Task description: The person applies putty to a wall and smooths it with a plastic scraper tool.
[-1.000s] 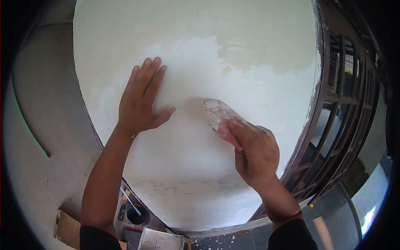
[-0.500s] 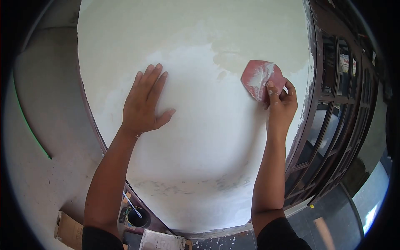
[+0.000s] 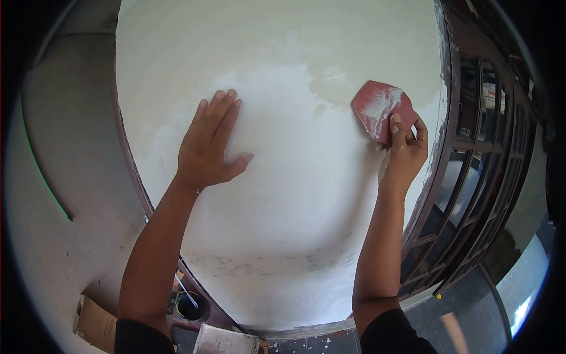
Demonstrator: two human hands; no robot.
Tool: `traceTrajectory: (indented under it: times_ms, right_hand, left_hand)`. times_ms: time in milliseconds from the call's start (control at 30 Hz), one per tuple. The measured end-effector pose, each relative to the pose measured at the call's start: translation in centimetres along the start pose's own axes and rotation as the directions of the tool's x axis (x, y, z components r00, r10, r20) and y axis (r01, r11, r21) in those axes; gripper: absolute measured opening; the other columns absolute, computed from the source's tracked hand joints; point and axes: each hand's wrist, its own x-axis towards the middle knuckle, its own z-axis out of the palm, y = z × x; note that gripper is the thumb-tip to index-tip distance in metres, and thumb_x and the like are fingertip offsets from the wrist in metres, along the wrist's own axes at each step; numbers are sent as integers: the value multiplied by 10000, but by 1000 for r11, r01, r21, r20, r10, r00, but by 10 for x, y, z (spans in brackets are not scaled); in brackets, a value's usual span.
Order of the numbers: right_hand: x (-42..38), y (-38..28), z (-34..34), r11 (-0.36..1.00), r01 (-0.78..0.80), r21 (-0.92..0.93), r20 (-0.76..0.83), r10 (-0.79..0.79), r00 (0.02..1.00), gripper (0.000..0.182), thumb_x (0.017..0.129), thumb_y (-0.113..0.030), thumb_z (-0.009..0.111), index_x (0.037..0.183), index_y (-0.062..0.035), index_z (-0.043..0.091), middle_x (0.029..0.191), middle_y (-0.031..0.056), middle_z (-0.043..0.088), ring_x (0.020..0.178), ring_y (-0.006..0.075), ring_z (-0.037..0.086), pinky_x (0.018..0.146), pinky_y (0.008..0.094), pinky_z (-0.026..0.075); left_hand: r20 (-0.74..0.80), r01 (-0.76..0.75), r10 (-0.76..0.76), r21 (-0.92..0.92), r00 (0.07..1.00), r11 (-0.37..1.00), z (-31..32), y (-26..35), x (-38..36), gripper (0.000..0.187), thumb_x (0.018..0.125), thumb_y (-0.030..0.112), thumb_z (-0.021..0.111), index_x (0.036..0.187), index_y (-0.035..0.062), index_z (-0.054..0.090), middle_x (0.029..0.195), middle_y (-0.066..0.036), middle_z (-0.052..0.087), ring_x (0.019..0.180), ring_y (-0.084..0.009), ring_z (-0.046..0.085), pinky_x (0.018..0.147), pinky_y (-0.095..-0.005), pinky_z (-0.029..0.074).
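My right hand (image 3: 404, 144) pinches a red putty scraper (image 3: 386, 111), thumb in front and fingers behind. White putty is smeared over the scraper's face, and some marks my thumb. Behind it stands a wall panel (image 3: 277, 194), bright white in the middle and pale greenish-grey towards the top. My left hand (image 3: 209, 141) lies flat against the panel on the left, thumb spread, holding nothing. A small fresh white streak (image 3: 336, 76) shows on the greenish part, left of the scraper.
Dark wooden window frames (image 3: 471, 147) line the right side. Low on the left are a black bucket (image 3: 193, 307) with a stick in it, a cardboard box (image 3: 97, 324) and a putty-stained board (image 3: 224, 341). A green line (image 3: 44, 171) runs along the grey wall.
The scraper and my right hand have shifted slightly up and right. A small white streak now shows where the wall was plain greenish. My left hand stays on the panel as the view shifts a little.
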Motion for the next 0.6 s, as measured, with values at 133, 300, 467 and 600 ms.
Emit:
traceTrajectory:
  times_ms: [133, 300, 467, 600]
  right_hand:
    - [-5, -12, 26, 999, -3, 35, 168, -3, 986, 403, 938, -102, 719, 1247, 63, 521, 870, 104, 708, 633, 61, 593, 474, 229, 424]
    - [2, 2, 3, 995, 8, -99, 75, 0, 997, 373, 948, -88, 696, 1235, 82, 530, 863, 107, 708, 630, 64, 596, 461, 235, 412]
    - [-5, -1, 7, 990, -25, 135, 92, 13, 996, 401, 943, -83, 701, 1259, 89, 524, 883, 107, 716, 649, 77, 622, 470, 237, 416]
    - [-8, -6, 31, 994, 17, -108, 160, 0, 987, 416, 944, -105, 711, 1266, 85, 529, 873, 98, 713, 625, 67, 596, 486, 215, 426]
  left_hand:
    - [2, -4, 4, 5, 1000, 1000, 0, -2, 0, 800, 833, 407, 678, 1460, -36, 450, 1563, -175, 413, 1485, -338, 346, 1193, -530, 289]
    - [-1, 2, -2, 13, 1000, 1000, -1, -1, 2, 807, 829, 402, 683, 1467, -30, 442, 1561, -174, 415, 1484, -337, 345, 1193, -525, 291]
    - [17, 12, -12, -12, 1000, 1000, -1, -1, 1, 803, 835, 404, 678, 1469, -28, 440, 1567, -168, 409, 1483, -338, 348, 1198, -525, 280]
    - [-7, -2, 2, -5, 1000, 1000, 0, -1, 1, 798, 837, 400, 674, 1469, -27, 440, 1567, -168, 409, 1481, -338, 351, 1204, -521, 269]
